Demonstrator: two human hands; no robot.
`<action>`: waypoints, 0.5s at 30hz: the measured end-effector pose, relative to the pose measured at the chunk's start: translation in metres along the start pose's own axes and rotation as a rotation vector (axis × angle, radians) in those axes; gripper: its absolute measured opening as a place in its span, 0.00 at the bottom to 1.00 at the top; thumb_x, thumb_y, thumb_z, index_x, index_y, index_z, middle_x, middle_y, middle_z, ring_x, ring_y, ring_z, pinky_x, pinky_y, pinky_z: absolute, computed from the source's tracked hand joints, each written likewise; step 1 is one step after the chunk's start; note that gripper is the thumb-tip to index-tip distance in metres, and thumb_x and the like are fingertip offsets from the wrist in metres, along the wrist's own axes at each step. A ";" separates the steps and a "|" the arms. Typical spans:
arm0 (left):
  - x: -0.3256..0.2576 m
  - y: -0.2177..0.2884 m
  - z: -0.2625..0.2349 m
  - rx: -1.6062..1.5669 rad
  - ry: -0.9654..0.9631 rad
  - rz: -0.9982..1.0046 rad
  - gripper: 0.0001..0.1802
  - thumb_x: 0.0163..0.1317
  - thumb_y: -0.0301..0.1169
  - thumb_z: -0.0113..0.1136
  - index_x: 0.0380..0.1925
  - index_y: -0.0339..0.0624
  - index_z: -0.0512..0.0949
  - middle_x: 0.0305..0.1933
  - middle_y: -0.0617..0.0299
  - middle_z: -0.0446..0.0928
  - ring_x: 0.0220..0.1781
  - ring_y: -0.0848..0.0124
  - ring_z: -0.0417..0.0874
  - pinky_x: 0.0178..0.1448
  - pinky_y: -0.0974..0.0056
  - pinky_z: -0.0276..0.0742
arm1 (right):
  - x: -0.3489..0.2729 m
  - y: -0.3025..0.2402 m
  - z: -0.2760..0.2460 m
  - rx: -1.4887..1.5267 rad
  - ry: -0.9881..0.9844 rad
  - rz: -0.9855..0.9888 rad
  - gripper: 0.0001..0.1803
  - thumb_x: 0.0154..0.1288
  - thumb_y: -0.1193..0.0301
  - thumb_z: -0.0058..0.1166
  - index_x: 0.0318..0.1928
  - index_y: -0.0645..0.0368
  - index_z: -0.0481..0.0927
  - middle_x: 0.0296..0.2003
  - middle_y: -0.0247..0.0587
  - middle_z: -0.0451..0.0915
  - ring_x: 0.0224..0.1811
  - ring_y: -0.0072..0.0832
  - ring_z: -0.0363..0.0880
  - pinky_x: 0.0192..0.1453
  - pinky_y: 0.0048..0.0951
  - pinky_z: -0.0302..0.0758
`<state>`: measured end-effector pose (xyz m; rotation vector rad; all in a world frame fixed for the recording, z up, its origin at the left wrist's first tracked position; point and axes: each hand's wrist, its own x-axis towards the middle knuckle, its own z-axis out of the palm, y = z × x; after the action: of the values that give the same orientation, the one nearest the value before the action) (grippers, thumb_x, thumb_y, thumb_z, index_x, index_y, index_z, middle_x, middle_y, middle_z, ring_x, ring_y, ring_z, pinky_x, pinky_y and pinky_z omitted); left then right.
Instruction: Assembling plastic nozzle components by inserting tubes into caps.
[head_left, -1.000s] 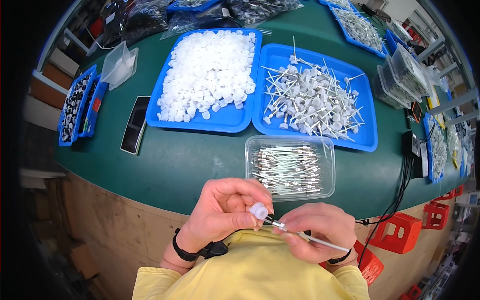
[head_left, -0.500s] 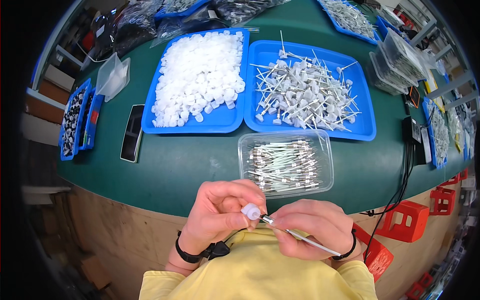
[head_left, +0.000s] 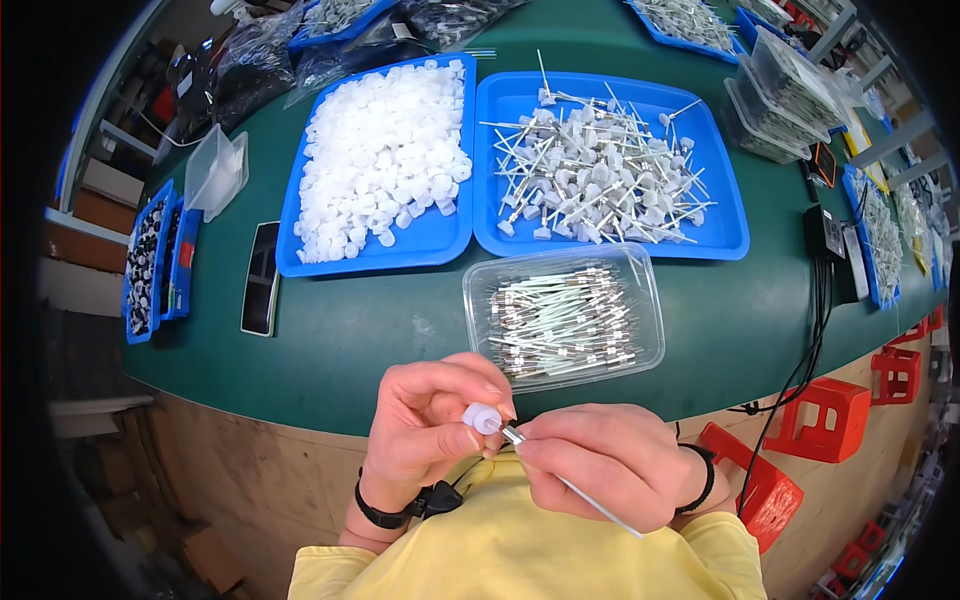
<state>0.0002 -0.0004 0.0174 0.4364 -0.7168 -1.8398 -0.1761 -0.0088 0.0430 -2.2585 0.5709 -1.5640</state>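
Between the thumb and fingers of my left hand [head_left: 425, 425] is a small translucent white plastic cap [head_left: 482, 418], its opening turned to the right. My right hand [head_left: 605, 465] pinches a thin pale rod with a metal fitting [head_left: 512, 435] at one end. That metal end meets or sits just at the cap's mouth; how deep it goes I cannot tell. The rod's tail slants down below my right fingers. Just beyond my hands stands a clear plastic box [head_left: 655, 330] full of similar rods with metal ends.
Behind it, a blue tray [head_left: 445, 240] holds loose white caps, and another blue tray [head_left: 715, 235] holds capped rods. A phone [head_left: 262, 280] lies at left near small blue bins [head_left: 180, 265]. Clear boxes [head_left: 770, 115] and black cables [head_left: 820, 320] are at right, with red stools [head_left: 825, 420] below.
The whole view has shifted slightly. Both hands keep their grips, and the rod still points at the cap, with its metal end at the cap's mouth.
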 end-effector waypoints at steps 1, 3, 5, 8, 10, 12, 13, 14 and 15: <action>0.000 0.000 0.000 0.003 0.001 0.009 0.15 0.49 0.19 0.61 0.39 0.28 0.75 0.39 0.45 0.73 0.32 0.69 0.77 0.36 0.71 0.75 | 0.000 0.000 0.001 -0.007 0.009 0.002 0.11 0.42 0.86 0.53 0.32 0.77 0.72 0.26 0.51 0.73 0.20 0.33 0.74 0.18 0.24 0.72; 0.000 0.000 0.000 -0.011 -0.003 0.024 0.15 0.49 0.18 0.61 0.39 0.28 0.75 0.39 0.45 0.73 0.32 0.69 0.77 0.36 0.71 0.76 | 0.000 -0.001 0.002 -0.017 0.025 0.005 0.11 0.42 0.86 0.54 0.31 0.76 0.72 0.26 0.51 0.73 0.20 0.32 0.74 0.18 0.24 0.72; 0.000 -0.001 0.000 -0.028 -0.014 0.041 0.15 0.49 0.18 0.61 0.39 0.28 0.75 0.39 0.44 0.73 0.32 0.69 0.78 0.36 0.70 0.76 | -0.001 -0.002 0.005 -0.007 0.066 0.019 0.11 0.41 0.87 0.54 0.30 0.76 0.72 0.25 0.51 0.73 0.19 0.32 0.74 0.17 0.23 0.72; 0.001 -0.002 -0.001 -0.048 -0.034 0.065 0.15 0.48 0.17 0.61 0.40 0.28 0.75 0.39 0.44 0.73 0.33 0.68 0.78 0.36 0.70 0.76 | -0.001 -0.003 0.009 -0.002 0.104 0.035 0.11 0.39 0.88 0.54 0.29 0.76 0.73 0.24 0.50 0.74 0.19 0.32 0.74 0.17 0.22 0.72; 0.000 -0.002 -0.002 -0.046 -0.037 0.073 0.15 0.48 0.17 0.61 0.40 0.28 0.75 0.39 0.44 0.73 0.33 0.68 0.78 0.36 0.70 0.76 | -0.001 -0.004 0.010 -0.009 0.111 0.047 0.11 0.39 0.88 0.55 0.29 0.75 0.73 0.23 0.49 0.74 0.19 0.31 0.74 0.17 0.22 0.72; 0.000 -0.003 -0.002 -0.043 -0.035 0.081 0.15 0.49 0.17 0.61 0.40 0.28 0.75 0.39 0.44 0.73 0.33 0.68 0.78 0.36 0.70 0.76 | 0.000 -0.005 0.010 -0.026 0.106 0.064 0.11 0.38 0.88 0.55 0.29 0.75 0.73 0.23 0.49 0.74 0.19 0.31 0.74 0.17 0.22 0.72; 0.000 -0.003 -0.002 -0.041 -0.034 0.085 0.15 0.49 0.17 0.61 0.40 0.28 0.75 0.39 0.44 0.73 0.33 0.68 0.78 0.36 0.70 0.76 | 0.001 -0.006 0.010 -0.023 0.103 0.075 0.11 0.38 0.88 0.55 0.29 0.75 0.73 0.23 0.49 0.74 0.18 0.31 0.74 0.17 0.22 0.72; 0.000 -0.002 -0.002 -0.027 -0.029 0.090 0.15 0.48 0.17 0.61 0.40 0.28 0.75 0.39 0.44 0.73 0.33 0.68 0.78 0.36 0.70 0.76 | 0.001 -0.006 0.010 -0.019 0.100 0.085 0.11 0.38 0.88 0.55 0.29 0.75 0.73 0.23 0.48 0.74 0.18 0.31 0.74 0.17 0.22 0.72; 0.000 -0.002 -0.003 -0.013 -0.024 0.096 0.15 0.48 0.17 0.61 0.40 0.28 0.75 0.39 0.44 0.73 0.34 0.68 0.78 0.37 0.70 0.76 | 0.002 -0.007 0.010 -0.016 0.098 0.096 0.11 0.38 0.88 0.55 0.29 0.75 0.73 0.23 0.48 0.74 0.18 0.31 0.74 0.17 0.22 0.71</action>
<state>0.0003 -0.0003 0.0141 0.3661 -0.7300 -1.7614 -0.1648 -0.0037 0.0445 -2.1419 0.7096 -1.6348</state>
